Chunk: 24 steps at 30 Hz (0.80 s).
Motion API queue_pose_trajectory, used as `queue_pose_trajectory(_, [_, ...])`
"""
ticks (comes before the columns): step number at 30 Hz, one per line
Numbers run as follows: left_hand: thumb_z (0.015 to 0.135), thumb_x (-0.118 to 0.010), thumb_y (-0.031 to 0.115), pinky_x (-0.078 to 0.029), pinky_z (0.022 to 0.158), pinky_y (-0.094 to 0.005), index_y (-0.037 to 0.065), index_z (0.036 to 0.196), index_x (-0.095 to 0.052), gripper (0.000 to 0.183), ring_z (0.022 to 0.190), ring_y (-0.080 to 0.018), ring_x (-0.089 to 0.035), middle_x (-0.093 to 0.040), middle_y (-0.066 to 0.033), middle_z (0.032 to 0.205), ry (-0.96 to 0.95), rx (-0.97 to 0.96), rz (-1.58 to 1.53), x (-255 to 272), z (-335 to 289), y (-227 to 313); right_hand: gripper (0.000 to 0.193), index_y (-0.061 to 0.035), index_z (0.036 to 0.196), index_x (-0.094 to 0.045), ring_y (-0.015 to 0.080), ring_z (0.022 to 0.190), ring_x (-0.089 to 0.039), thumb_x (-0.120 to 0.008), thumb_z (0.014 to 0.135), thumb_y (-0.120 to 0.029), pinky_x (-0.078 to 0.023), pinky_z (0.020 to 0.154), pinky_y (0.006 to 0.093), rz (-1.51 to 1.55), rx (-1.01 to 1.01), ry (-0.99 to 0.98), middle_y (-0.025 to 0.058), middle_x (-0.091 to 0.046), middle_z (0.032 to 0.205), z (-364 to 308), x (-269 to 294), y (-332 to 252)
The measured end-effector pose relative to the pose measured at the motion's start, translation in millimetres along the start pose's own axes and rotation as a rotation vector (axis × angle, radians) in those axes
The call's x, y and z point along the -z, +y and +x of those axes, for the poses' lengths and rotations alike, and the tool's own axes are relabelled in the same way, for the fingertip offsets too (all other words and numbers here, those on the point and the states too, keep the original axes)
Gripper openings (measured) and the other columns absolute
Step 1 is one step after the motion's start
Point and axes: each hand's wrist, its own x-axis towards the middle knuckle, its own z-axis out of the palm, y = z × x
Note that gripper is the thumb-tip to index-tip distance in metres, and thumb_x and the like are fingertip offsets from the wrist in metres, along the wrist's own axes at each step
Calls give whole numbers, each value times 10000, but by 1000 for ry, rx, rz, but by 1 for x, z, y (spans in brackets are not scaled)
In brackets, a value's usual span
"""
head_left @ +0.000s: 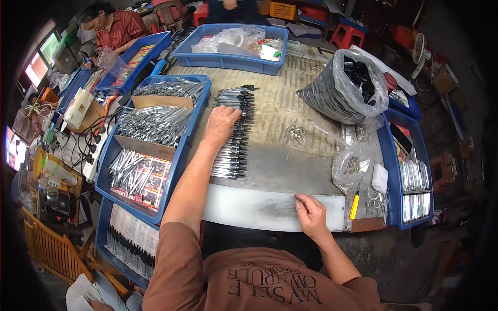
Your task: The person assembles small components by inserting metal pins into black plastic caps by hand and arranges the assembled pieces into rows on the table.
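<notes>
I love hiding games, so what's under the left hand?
Part of the row of pens. Pens show beside the left hand, but whatever it covers can't be seen.

Bold dark capital lettering [280,282] in several lines runs upside down across the person's brown shirt [212,285]; characters on the red-printed sheet [162,176] lining a blue tray [179,166] are too small to read

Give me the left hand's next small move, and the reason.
Probably use the left hand to nudge the far end of the row of pens straight: the hand lies over that row, whose farthest pens look uneven at their dark ends.
</notes>
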Motion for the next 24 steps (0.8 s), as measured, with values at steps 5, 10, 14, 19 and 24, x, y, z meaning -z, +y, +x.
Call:
queue_pose_trajectory(5, [691, -517, 49, -437, 700, -334, 69, 841, -582, 165, 758, -216, -526, -552, -40, 748, -17, -46, 28, -6, 0, -1, 135, 39, 917, -584, 163, 593, -529, -550, 800, -18, -422, 550, 261, 37, 19, 17, 112, -571, 710, -1, -1, 3])
queue_pose_trajectory(10, [683, -525, 31, -456, 723, -328, 55, 878, -593, 208, 798, -222, -537, -577, -59, 812, -83, -21, 24, -7, -1, 1, 134, 39, 913, -583, 175, 609, -543, -549, 798, -21, -430, 562, 272, 32, 28, 24, 118, -581, 724, -1, -2, 4])
queue_pose_trajectory(14, [674, -540, 21, -467, 742, -326, 44, 915, -611, 253, 841, -224, -550, -607, -68, 881, -115, -9, 21, -8, 0, 0, 117, 42, 887, -573, 270, 613, -578, -547, 785, -11, -448, 561, 322, 27, 37, 32, 158, -585, 724, 0, -1, 1])
queue_pose_trajectory(19, [669, -539, 12, -467, 746, -328, 43, 920, -610, 263, 844, -225, -549, -607, -66, 878, -120, 4, 16, -6, -1, 1, 116, 41, 885, -574, 270, 614, -568, -546, 787, -14, -444, 565, 310, 35, 15, 14, 156, -579, 717, 1, -1, -1])
queue_pose_trajectory(24, [653, -535, -38, -467, 745, -334, 29, 919, -594, 280, 838, -240, -548, -595, -80, 850, -23, 5, -36, 7, 2, 11, 122, 39, 893, -581, 254, 621, -571, -548, 795, -26, -444, 569, 307, 22, 22, 15, 150, -584, 727, 1, -1, -1])
